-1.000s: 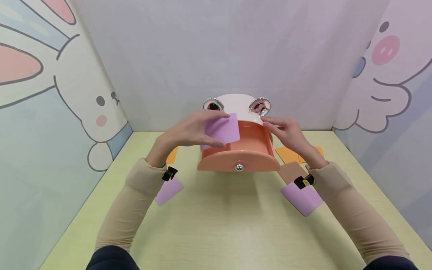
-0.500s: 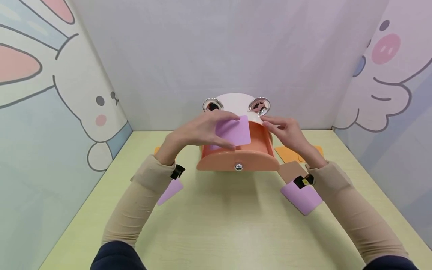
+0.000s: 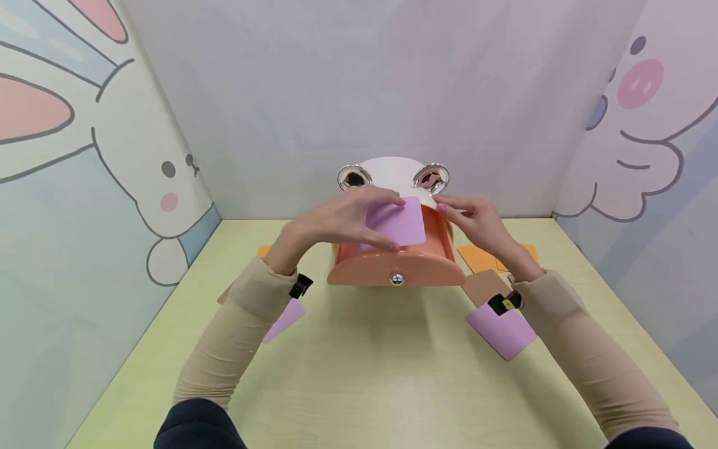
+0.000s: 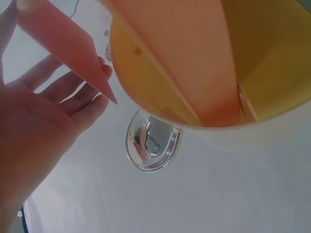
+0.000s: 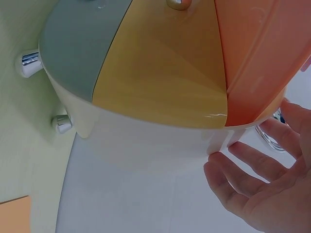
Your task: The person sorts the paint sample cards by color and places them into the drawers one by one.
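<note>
My left hand [image 3: 350, 215] pinches a purple card [image 3: 406, 223] between thumb and fingers, holding it above the pulled-out orange drawer [image 3: 392, 268]. In the left wrist view that card [image 4: 68, 43] looks reddish and slants beside the drawer. The drawer is the top one of a rounded white cabinet [image 3: 389, 171] with two silver ring-like eyes. My right hand [image 3: 477, 218] touches the cabinet's upper right edge, its fingers fairly straight. In the right wrist view, the right fingertips [image 5: 218, 160] rest against the white side. Part of the drawer's inside is hidden by the left hand.
On the right of the table lie a purple card [image 3: 502, 330], a tan card [image 3: 485, 287] and orange cards [image 3: 477, 257]. Another purple card [image 3: 285, 319] lies by the left forearm, partly covered. Yellow [image 5: 165, 63] and grey-green [image 5: 77, 43] cabinet fronts sit beside the drawer.
My left hand has moved right with the purple card, further over the orange drawer, and slowed lately. The right hand has stayed at the cabinet's edge.
</note>
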The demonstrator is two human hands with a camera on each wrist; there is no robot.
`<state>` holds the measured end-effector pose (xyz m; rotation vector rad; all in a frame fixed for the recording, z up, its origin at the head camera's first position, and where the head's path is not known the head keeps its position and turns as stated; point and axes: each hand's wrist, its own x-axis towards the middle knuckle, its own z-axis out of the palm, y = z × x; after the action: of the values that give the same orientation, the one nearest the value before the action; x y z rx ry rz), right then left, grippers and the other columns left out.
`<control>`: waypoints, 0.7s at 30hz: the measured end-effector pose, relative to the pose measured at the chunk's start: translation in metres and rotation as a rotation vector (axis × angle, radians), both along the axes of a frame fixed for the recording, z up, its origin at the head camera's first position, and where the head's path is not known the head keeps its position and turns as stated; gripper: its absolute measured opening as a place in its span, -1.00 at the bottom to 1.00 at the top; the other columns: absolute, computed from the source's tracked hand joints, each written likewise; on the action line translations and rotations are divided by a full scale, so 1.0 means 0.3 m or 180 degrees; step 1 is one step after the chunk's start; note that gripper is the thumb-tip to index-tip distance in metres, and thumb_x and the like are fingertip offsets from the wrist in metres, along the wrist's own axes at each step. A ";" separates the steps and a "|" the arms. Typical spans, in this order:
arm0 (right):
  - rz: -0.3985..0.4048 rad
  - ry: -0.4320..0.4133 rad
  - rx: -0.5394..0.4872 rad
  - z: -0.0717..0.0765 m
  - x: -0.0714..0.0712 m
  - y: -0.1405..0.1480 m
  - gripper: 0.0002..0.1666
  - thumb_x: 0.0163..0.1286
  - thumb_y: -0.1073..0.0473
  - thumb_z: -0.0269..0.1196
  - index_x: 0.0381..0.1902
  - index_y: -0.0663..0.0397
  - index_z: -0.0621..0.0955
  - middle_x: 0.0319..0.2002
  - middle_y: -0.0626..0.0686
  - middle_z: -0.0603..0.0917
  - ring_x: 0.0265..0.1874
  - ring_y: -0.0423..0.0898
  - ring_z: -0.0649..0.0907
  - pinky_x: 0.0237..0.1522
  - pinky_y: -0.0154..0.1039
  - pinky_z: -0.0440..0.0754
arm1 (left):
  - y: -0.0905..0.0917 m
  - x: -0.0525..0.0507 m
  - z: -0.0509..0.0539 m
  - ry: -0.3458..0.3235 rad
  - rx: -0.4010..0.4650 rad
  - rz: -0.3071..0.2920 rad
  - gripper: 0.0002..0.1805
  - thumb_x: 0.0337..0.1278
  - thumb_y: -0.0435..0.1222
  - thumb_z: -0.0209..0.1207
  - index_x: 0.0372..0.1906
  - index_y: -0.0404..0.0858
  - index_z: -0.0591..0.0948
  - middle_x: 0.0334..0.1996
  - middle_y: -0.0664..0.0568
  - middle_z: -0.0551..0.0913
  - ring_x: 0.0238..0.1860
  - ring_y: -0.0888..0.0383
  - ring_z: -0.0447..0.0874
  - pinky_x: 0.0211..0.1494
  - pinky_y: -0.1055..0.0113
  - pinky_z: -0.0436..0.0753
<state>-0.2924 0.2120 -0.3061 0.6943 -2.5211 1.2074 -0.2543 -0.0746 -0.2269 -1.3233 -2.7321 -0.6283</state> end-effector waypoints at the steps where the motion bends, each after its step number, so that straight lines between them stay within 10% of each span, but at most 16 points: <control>1: -0.0001 -0.0004 -0.0001 -0.001 0.000 0.000 -0.58 0.40 0.02 0.20 0.18 -0.07 0.60 0.18 0.04 0.62 0.17 -0.03 0.61 0.01 -0.26 0.66 | 0.002 -0.001 -0.001 -0.0004 0.0000 -0.0018 -0.20 -0.17 0.10 0.43 0.25 -0.11 0.51 0.25 0.09 0.50 0.20 0.17 0.43 0.22 0.27 0.46; 21: 0.0011 0.0051 0.0053 -0.001 -0.002 0.004 -0.59 0.42 0.03 0.18 0.19 -0.07 0.60 0.18 0.08 0.62 0.19 0.04 0.59 0.00 -0.38 0.64 | -0.024 0.012 -0.013 -0.0153 0.0143 0.0136 -0.15 -0.14 0.11 0.41 0.33 -0.09 0.44 0.36 0.07 0.40 0.37 0.10 0.26 0.41 0.13 0.31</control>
<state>-0.2931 0.2132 -0.3065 0.7096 -2.5208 1.1787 -0.2507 -0.0818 -0.2307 -1.2532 -2.7581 -0.7231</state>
